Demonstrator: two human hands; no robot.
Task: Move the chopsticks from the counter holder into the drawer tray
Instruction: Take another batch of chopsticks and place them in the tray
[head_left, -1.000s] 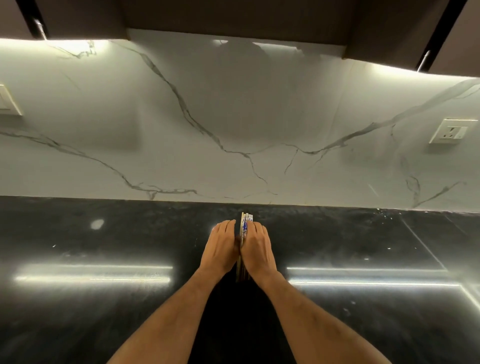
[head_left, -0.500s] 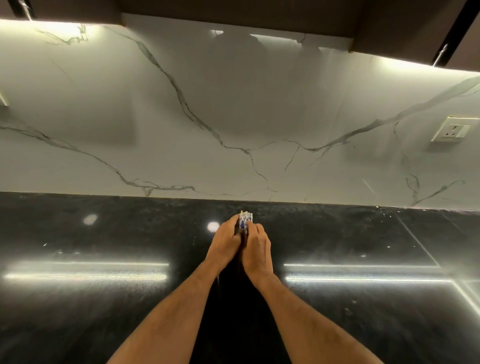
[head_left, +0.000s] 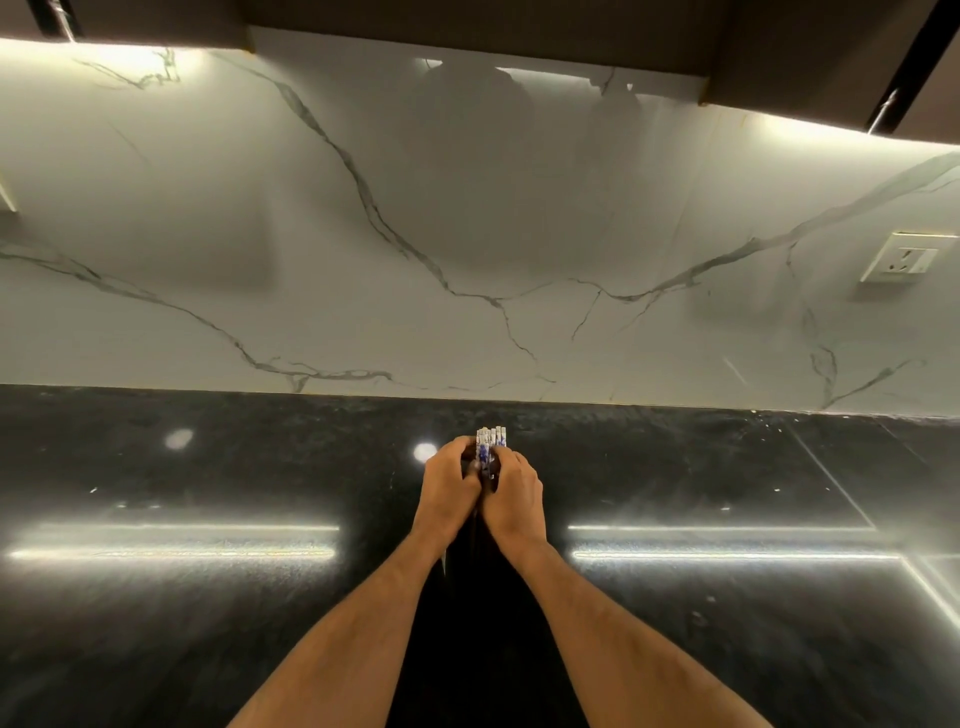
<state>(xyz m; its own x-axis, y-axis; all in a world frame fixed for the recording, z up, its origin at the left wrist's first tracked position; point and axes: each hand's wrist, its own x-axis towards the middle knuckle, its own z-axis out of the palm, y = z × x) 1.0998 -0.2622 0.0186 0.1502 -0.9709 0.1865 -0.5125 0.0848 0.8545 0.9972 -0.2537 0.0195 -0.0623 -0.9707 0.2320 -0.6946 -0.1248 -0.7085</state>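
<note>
A bundle of chopsticks (head_left: 490, 444), white-ended with blue patterning, is held over the middle of the black polished tabletop (head_left: 208, 613), short of its rear edge, where the pale veined marble backsplash (head_left: 467, 234) rises. The bundle is gripped from both sides: the left hand (head_left: 448, 488) is curled around its left side and the right hand (head_left: 514, 496) around its right side, the two hands being pressed close together with the decorated ends protruding beyond the fingers. The lower part of the bundle is hidden between the hands. A wall socket (head_left: 903, 257) is seen on the backsplash toward the right, and dark cabinets (head_left: 519, 26) are seen above it. Strip-light reflections are visible on the tabletop on both sides of the forearms.
</note>
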